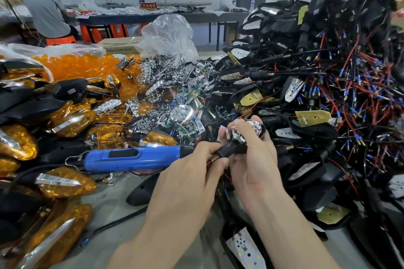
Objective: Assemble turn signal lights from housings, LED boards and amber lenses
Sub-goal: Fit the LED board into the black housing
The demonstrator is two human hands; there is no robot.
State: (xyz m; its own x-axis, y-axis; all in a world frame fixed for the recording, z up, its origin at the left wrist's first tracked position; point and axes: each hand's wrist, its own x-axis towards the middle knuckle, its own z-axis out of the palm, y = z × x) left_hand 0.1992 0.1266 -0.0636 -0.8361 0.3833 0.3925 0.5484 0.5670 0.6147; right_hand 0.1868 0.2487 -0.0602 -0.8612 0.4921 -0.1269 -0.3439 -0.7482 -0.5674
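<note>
Both hands hold one housing [232, 149] over the table [118, 199]: the right hand [253, 164] grips its head, and the left hand [192, 172] pinches the stem, which points down-left. The amber lenses [91, 65] lie to the left, nearer the left hand.

Head-worn camera looks forward and down, close over the workbench [113, 199].

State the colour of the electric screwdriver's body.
Blue, with a black panel on top; the electric screwdriver shows best in the head view.
</note>
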